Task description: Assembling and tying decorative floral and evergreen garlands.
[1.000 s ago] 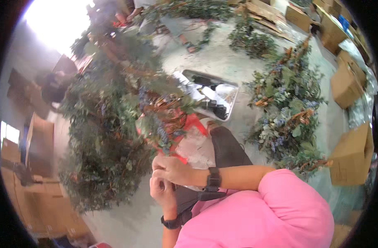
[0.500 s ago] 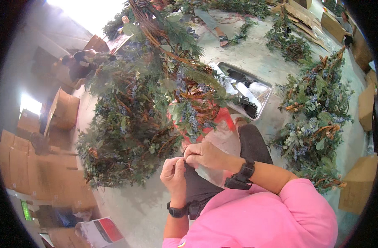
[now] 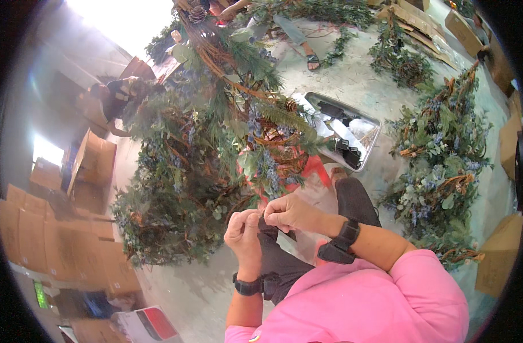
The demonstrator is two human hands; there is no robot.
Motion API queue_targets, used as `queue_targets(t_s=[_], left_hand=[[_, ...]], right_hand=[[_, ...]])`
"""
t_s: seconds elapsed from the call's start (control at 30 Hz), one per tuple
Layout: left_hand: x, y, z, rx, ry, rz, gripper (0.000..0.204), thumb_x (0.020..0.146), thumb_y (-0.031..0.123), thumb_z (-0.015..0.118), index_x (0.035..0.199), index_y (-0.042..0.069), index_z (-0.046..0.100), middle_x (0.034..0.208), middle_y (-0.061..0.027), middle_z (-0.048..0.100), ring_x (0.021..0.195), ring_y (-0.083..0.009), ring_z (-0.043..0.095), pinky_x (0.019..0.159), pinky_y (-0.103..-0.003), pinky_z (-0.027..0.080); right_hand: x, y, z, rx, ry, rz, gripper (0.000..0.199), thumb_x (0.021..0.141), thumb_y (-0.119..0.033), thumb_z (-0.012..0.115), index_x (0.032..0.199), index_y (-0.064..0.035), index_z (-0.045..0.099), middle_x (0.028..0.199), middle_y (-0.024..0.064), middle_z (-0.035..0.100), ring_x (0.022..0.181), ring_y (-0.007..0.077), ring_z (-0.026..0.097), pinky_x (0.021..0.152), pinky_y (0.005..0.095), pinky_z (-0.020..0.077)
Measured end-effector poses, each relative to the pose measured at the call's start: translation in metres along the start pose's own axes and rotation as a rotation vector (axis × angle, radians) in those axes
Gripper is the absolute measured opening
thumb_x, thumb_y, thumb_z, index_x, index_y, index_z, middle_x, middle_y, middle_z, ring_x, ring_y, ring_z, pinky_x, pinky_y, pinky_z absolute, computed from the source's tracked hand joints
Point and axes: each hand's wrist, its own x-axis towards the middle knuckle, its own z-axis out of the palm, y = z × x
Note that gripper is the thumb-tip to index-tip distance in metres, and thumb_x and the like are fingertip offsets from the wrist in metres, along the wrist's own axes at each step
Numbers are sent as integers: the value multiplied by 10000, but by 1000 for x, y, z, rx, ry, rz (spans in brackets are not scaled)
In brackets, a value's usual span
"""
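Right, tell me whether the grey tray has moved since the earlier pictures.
No, not visibly: the grey tray keeps its place left of the greenery bundle on the floor; only the view has shifted.

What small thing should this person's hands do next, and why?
Perhaps lift slightly toward the blue-berried greenery: the left hand and right hand are both pinched, close together, and that greenery is just beyond them. Anything between them is too small to make out.

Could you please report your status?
Left hand and right hand pinched, close together; anything held too small to tell. Leafy greenery just beyond. Nothing covering either hand.
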Motion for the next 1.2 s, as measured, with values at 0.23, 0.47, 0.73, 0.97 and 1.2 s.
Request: queue_targets(t_s=[0.23,0.47,0.73,0.97,1.2], left_hand=[[27,17,16,6,40,-19,83,826,32,542,775,-12,591,646,12,488,523,-44,418,483,-190,330],[67,44,47,149,-71,220,67,801,15,551,748,-20,573,667,7,474,565,-50,447,491,-199,335],[86,41,72,-161,-115,59,96,837,82,564,795,-3,578,628,16,510,533,-47,444,488,-189,356],[88,35,72,-227,-102,-47,105,842,100,558,786,11,569,630,4,511,535,-60,448,488,-197,346],[105,52,101,-184,-110,11,163,828,99,521,938,-18,549,735,-33,545,640,-95,499,596,-225,398]], right_hand=[[3,-18,-12,-147,89,-96,126,825,-130,549,757,-28,577,560,-18,497,481,47,459,430,210,343],[-3,-59,-32,-324,379,-280,113,823,-103,552,755,-14,563,594,-9,503,521,60,489,472,212,387],[-11,-99,-46,-1005,613,-794,67,741,-49,598,694,-30,555,638,57,538,731,217,563,881,374,357],[-6,-100,-43,-1451,593,-1054,73,712,-70,577,664,-93,527,641,51,542,835,254,580,1009,491,230],[10,-93,-61,-985,695,-619,97,761,-78,577,692,-25,532,602,68,545,685,211,588,715,360,419]])
